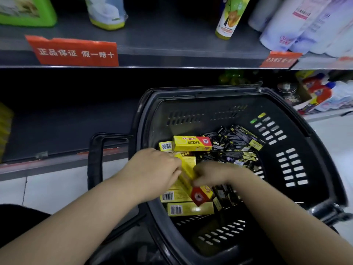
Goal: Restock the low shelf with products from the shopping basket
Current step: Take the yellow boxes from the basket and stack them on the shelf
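Head view, hands: left hand [152,169] and right hand [212,175] grip one yellow box [188,166].
Box axis: 12 to 6 o'clock.
Low shelf [57,131]: 10 o'clock; left hand nearer.

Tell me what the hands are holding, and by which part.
One yellow box, held by both hands: the left hand grips its far yellow end, the right hand pinches it lower, above the red end.
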Available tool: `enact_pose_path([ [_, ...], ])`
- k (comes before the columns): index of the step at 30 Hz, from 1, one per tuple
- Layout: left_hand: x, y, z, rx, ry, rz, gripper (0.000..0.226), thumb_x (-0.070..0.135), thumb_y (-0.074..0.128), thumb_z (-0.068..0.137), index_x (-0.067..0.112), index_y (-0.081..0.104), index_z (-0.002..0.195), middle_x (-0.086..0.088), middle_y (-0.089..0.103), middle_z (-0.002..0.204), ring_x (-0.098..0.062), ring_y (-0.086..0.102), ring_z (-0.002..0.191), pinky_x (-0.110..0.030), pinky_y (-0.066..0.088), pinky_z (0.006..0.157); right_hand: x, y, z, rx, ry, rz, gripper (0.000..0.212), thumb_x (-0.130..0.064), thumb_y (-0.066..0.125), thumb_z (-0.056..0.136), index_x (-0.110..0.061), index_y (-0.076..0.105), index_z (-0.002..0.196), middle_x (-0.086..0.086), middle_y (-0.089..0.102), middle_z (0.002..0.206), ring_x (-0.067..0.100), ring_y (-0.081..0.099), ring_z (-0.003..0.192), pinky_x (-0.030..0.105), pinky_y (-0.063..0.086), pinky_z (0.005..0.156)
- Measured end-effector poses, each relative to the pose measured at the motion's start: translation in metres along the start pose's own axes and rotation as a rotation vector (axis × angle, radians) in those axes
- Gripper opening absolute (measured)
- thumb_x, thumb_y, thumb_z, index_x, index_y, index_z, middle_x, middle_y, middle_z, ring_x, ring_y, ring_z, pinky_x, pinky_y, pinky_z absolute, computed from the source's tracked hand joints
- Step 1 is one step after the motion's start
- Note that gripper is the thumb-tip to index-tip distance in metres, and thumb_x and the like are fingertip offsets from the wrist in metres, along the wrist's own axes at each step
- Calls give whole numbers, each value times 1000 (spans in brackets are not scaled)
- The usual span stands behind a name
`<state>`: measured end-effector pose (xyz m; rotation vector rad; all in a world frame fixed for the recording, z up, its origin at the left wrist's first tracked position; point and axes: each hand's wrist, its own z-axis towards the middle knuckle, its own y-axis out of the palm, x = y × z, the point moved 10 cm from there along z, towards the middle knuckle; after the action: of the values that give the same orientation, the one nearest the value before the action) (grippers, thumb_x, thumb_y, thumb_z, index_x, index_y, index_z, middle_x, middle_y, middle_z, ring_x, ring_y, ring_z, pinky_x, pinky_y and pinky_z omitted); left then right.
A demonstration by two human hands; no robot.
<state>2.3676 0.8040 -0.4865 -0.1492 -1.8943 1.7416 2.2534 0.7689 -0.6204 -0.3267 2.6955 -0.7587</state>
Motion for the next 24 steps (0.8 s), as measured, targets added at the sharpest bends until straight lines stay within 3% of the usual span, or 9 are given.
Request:
enact_pose_path([
  [2,0,0,2,14,-48,-17,37,48,22,98,27,52,100,10,59,93,-15,59,91,-28,34,71,-3,-22,-22,80,-54,405,24,-34,61,86,-11,61,95,7,70,94,19,69,83,33,57,73],
  [4,-4,-1,6,39,-136,-54,57,58,13,93,21,47,120,7,60,97,-16,60,92,-28,37,67,-15,-42,-43,160,-162,648,12,-28,62,86,-17,64,92,0,71,90,17,70,83,28,58,71],
  [6,-8,2,11,37,-201,-105,82,68,13,85,15,17,147,0,58,119,-17,58,102,-28,43,71,-31,-59,-59,272,-254,739,20,-30,62,87,-11,64,95,4,71,86,19,70,77,28,58,68],
  [9,-14,6,19,2,-275,-227,98,67,37,84,14,-18,147,-7,34,143,-20,52,113,-27,43,79,-46,-76,-67,449,-345,830,24,-29,59,89,-7,63,99,3,68,75,9,66,63,21,55,59],
  [13,-27,0,21,90,-367,-316,97,43,53,90,15,-21,146,-4,23,138,-10,46,82,-16,33,52,-42,-79,-55,433,-378,1009,52,-53,45,85,-6,62,98,1,71,82,13,70,74,26,58,71],
  [15,-33,-2,20,116,-388,-397,96,41,55,89,17,-18,147,0,21,140,-8,43,86,-15,31,52,-14,-85,-37,501,-309,1103,51,-54,42,89,-10,66,97,5,72,90,21,70,84,26,57,75],
  [18,-37,-2,20,83,-387,-489,96,42,56,88,16,-13,149,3,18,146,-14,46,109,-19,37,76,40,-89,6,640,-15,720,26,-31,50,96,-15,57,114,6,64,113,26,58,109,19,48,77],
  [21,-37,-3,20,55,-383,-526,95,42,57,88,16,-10,149,2,19,147,-16,40,125,-21,35,85,63,-71,57,516,153,297,61,-26,59,89,-17,31,142,8,41,143,31,39,130,35,37,102],
  [24,-35,-6,19,56,-373,-527,94,42,58,88,17,-8,150,2,21,147,-16,42,124,-23,37,88,57,-62,86,495,176,29,67,-19,55,89,-23,21,146,6,30,149,31,25,137,41,24,112],
])
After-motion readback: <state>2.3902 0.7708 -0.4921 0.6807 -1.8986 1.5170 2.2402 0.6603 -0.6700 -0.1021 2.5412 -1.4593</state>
